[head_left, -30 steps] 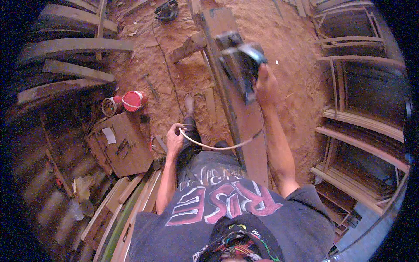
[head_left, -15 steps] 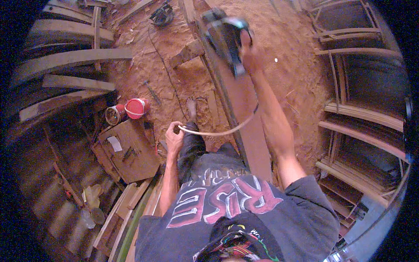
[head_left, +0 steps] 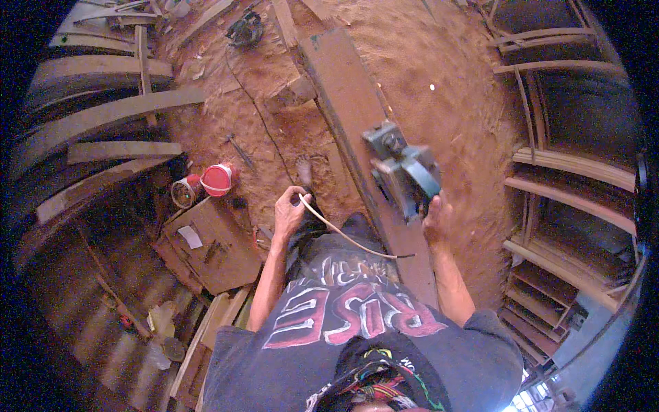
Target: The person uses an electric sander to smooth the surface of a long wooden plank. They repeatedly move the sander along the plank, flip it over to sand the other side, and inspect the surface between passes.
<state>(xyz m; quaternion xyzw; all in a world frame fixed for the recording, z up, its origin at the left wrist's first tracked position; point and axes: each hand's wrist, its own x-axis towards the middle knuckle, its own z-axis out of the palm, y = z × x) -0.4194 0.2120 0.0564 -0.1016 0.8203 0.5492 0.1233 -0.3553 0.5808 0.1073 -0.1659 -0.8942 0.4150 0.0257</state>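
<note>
My right hand (head_left: 437,218) is closed on the rear handle of a blue-grey electric planer (head_left: 401,168), slightly smeared by motion. The planer rests over a long reddish-brown plank (head_left: 347,79) that runs from far ahead down to my right side. Between the fingers of my left hand (head_left: 289,208) is a pale power cord (head_left: 343,235). It sags across in front of my body and ends in a dark sleeve over the plank near my right forearm.
Sawdust covers the floor (head_left: 473,137). Another power tool (head_left: 244,29) lies far ahead with a dark cord. To the left are a red bucket (head_left: 218,180), a wooden box (head_left: 214,240) and curved timbers (head_left: 110,113). Stacked boards (head_left: 573,168) stand at the right.
My right hand has drawn the planer back along the plank, from its far part toward my body. The cord now hangs lower and slacker, while my left hand has shifted slightly right.
</note>
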